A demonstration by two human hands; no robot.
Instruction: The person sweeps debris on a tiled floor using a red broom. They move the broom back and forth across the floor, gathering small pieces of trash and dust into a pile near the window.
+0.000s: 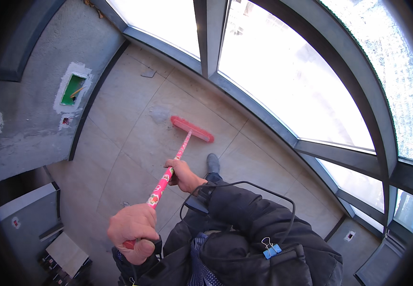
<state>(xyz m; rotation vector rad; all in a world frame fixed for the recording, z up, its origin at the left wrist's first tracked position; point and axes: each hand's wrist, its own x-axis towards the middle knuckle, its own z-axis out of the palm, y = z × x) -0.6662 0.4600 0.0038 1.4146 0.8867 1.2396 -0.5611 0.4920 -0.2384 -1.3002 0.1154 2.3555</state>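
A push broom with a pink patterned handle [161, 186] slants across the floor in front of me. Its broad pink-red head [192, 129] rests bristles-down on the tiles. My left hand [133, 230] wraps over the top end of the handle, near my body. Farther down the shaft, my right hand [184, 175] grips it with the fingers curled around. Beyond the left end of the broom head lies a pale grey patch of dust [160, 114], with darker specks beside it.
A grey shoe [212, 163] stands just right of the handle. Large windows with a dark frame [256, 102] run along the right. On the left, a grey wall [45, 118] has cut-out boxes. A flat scrap [149, 73] lies on the far tiles; a stack topped by a tile [67, 254] sits lower left.
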